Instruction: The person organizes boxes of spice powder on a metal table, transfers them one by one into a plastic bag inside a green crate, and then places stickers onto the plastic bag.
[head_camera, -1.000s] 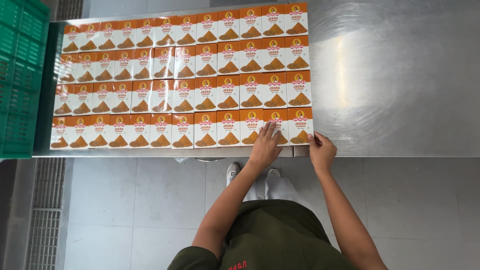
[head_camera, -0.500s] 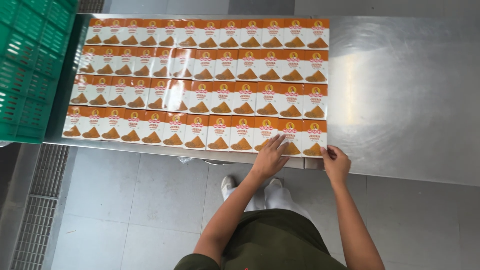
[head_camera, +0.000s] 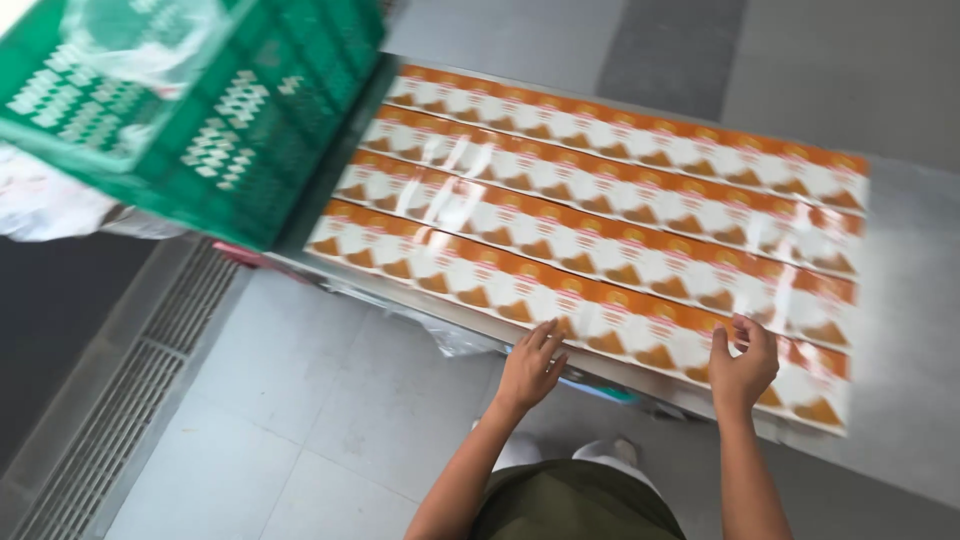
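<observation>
- The orange-and-white boxes (head_camera: 610, 225), wrapped in clear film, lay in four long rows on the metal surface (head_camera: 905, 400), and the nearest row ran along the surface's front edge, above the tiled floor (head_camera: 300, 410).
- At the far left, a green plastic crate (head_camera: 215, 110) sat close against the row ends; any sideways shove of the rows could have jammed them into it or buckled the line.
- The left hand (head_camera: 530, 367) rested with its fingers spread and open on the near row's edge, gripping nothing; a push there alone could have skewed that row out of line.
- The glossy film looked slippery, so flat, open fingers could have slid across it rather than moved the boxes.
- The right hand (head_camera: 742, 365) had its fingers curled loosely over the near row, seemingly touching the film, though blur left the contact uncertain.
- At the far right, the last boxes of the near row seemed to overhang the edge, and a pull toward the body could have tipped them to the floor.
</observation>
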